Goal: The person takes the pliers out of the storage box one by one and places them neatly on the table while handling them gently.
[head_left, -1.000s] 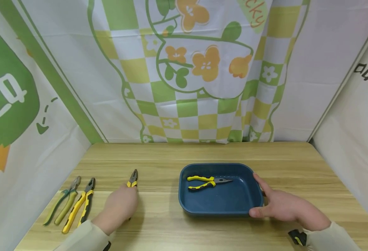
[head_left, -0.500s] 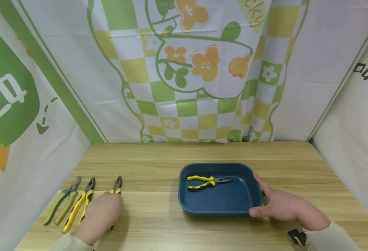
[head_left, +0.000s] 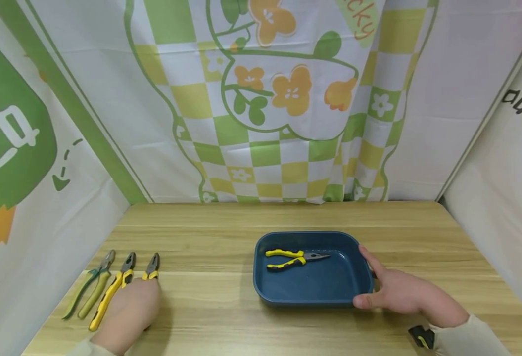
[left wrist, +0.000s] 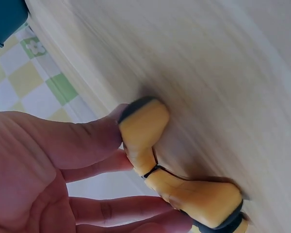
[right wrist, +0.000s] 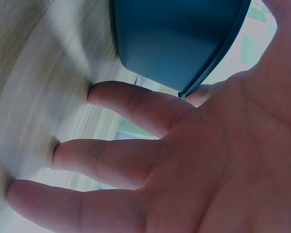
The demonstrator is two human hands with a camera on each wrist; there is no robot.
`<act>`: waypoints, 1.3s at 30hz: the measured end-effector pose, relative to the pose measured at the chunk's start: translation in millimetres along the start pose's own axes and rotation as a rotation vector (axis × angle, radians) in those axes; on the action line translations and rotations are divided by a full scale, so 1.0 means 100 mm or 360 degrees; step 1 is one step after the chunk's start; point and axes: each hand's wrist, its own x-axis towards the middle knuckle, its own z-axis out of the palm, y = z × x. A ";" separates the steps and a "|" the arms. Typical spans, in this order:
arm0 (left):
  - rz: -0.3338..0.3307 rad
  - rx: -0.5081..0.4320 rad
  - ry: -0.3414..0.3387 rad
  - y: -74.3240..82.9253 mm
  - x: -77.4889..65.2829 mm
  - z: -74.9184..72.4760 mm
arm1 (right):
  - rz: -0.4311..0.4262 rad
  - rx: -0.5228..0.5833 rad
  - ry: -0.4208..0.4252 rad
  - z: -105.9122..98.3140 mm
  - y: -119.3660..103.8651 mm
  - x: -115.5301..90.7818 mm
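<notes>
My left hand [head_left: 131, 306] pinches the handles of yellow-and-black pliers [head_left: 153, 264], thumb on one handle and fingers at the other. In the left wrist view the pliers' handles [left wrist: 199, 196] are close to the tabletop; I cannot tell whether they touch it. My right hand [head_left: 396, 289] is spread at the right end of a blue rectangular tray [head_left: 314, 302], thumb at its front corner and index finger at its back corner. In the right wrist view the other fingers [right wrist: 106, 158] are extended, tips on the table. Yellow-and-black needle-nose pliers [head_left: 294, 259] lie inside the tray, jaws pointing right.
Left of my left hand lie yellow-and-black pliers [head_left: 109, 296], partly covered by it, and green-handled pliers [head_left: 91, 287]. The wooden table [head_left: 225, 217] ends at a patterned cloth [head_left: 287, 163]. A small black object [head_left: 421, 337] is beside my right sleeve.
My left hand has moved left with the pliers, bringing them near the other two pairs. My right hand and the tray have stayed in place.
</notes>
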 end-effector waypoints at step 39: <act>-0.0077 -0.0013 -0.0016 -0.07 -0.01 -0.01 | 0.0038 0.0028 -0.0006 0.01 0.01 0.00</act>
